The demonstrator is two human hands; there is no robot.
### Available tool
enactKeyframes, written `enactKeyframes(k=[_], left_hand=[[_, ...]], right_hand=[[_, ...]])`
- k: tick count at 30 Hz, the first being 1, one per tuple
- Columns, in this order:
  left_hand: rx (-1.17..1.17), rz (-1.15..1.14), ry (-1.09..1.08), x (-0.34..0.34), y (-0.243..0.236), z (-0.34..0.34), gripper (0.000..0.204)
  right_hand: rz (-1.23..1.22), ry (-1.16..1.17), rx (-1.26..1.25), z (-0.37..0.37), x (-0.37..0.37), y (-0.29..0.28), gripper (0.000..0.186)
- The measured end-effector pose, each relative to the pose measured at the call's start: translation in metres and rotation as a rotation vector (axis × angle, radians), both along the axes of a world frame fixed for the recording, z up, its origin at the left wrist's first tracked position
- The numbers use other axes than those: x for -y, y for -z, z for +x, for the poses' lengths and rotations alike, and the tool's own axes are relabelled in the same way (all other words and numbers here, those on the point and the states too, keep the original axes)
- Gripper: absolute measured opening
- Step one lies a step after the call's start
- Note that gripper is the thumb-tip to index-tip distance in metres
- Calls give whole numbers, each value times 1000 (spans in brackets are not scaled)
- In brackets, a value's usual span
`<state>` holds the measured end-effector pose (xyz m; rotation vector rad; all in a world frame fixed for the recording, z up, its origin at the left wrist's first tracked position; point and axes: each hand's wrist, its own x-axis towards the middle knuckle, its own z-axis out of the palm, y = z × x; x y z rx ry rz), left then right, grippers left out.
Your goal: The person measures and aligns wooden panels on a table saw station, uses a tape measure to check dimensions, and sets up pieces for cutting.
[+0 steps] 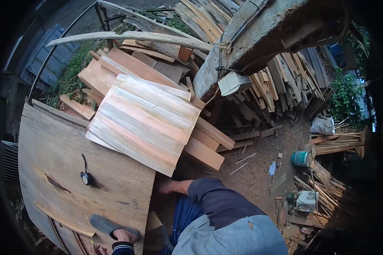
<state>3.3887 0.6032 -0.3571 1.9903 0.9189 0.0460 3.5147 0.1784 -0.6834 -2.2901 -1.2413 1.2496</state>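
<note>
At the lower edge, the fingertips of my left hand (98,250) show beside a foot in a grey clog (110,226). They are closed on a thin yellow stick, too small to make out clearly. My right hand (165,187) reaches down past the edge of the plywood sheet (123,191), beside the near corner of a striped wooden panel (144,121). Its fingers are hidden in shadow there, so a grip cannot be seen. The panel, made of joined pale and reddish strips, lies tilted over a stack of boards. A black tape measure (86,177) with a strap rests on the plywood.
Reddish boards (204,154) jut out beneath the panel. A thick, rough beam (242,46) slants overhead, with a pale box (234,83) tied to it. Offcuts are heaped behind and at right, near a green tin (301,158). The plywood has a dark slot (56,182).
</note>
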Motion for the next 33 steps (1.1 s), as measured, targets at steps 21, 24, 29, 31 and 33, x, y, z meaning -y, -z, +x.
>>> enactKeyframes(k=[21, 24, 29, 31, 33], left_hand=[[-621, 133, 503, 13, -91, 20, 45], [-928, 257, 700, -17, -156, 51, 44], [-1254, 489, 902, 13, -208, 144, 40], [-1275, 471, 1029, 61, -182, 157, 43], [-1167, 151, 1147, 121, -141, 141, 42]], right_hand=[[209, 572, -358, 41, -20, -50, 38], [256, 670, -478, 45, -19, -49, 38], [326, 790, -647, 47, -16, -45, 39], [364, 829, -717, 46, -18, -39, 40], [400, 851, -730, 43, -20, -30, 40]])
